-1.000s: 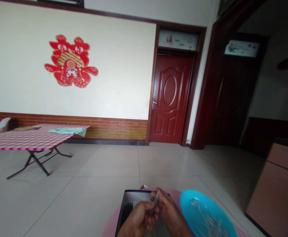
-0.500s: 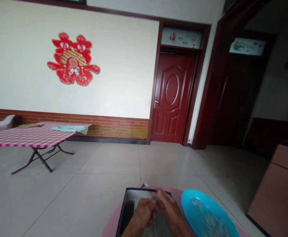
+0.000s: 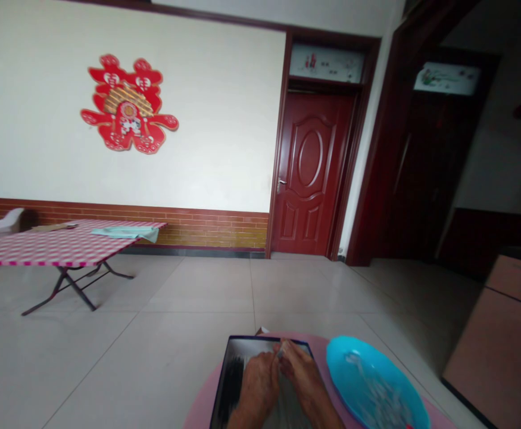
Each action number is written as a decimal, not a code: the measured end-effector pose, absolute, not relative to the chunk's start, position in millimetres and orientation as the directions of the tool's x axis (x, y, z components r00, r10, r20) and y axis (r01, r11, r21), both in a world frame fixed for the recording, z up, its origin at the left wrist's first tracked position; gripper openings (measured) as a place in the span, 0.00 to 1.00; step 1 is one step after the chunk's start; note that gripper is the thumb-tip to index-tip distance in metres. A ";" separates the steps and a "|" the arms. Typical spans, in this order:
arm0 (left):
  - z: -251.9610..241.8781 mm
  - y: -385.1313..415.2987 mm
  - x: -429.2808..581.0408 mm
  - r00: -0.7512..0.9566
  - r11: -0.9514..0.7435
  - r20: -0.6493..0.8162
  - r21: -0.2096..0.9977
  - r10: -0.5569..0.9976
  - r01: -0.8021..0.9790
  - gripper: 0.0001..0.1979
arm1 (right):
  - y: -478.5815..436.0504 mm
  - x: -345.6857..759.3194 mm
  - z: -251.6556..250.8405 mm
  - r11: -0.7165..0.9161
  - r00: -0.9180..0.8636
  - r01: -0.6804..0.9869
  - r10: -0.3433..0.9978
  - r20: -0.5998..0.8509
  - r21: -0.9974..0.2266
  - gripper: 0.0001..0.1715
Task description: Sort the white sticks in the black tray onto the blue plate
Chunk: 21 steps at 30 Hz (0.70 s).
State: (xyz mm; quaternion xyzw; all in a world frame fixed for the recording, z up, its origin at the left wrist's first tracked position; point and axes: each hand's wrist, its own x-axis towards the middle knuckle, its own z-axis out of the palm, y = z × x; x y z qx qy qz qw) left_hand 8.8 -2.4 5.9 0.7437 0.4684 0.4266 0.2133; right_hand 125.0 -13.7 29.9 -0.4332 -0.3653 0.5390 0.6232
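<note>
Left hand (image 3: 259,379) and right hand (image 3: 302,370) meet over open box (image 3: 243,347); both grips narrow, pinched on small pale piece (image 3: 281,353), details blurred. Black slender items (image 3: 232,381) lie in box's left side. Blue basin (image 3: 337,368), holding pale pieces (image 3: 386,400), stands just right on pink tabletop (image 3: 203,400).

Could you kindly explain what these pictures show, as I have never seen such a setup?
There is no machine: these are a person's bare left hand and right hand, and every picture comes from one camera worn on the head, looking forward and down. Both hands are closed around a small pale item, too hidden to identify. Below them, an open box with thin dark items stands on a pink surface; to its right is a blue basin holding blurred pale pieces.
</note>
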 end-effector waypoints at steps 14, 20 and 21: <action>53.5 -15.0 -3.3 0.341 -0.438 0.304 0.355 0.889 0.826 0.16 | -11.0 120.4 38.3 -0.003 0.283 -0.416 0.950 -0.132 -0.909 0.29; 67.9 -42.4 -36.0 0.456 -0.511 0.233 0.427 0.859 0.746 0.13 | -8.0 131.2 44.3 0.004 0.428 -0.454 0.878 -0.214 -0.891 0.27; 65.7 -51.5 -40.4 0.465 -0.512 0.222 0.470 0.857 0.719 0.13 | -8.1 130.9 44.5 0.010 0.429 -0.449 0.879 -0.206 -0.893 0.27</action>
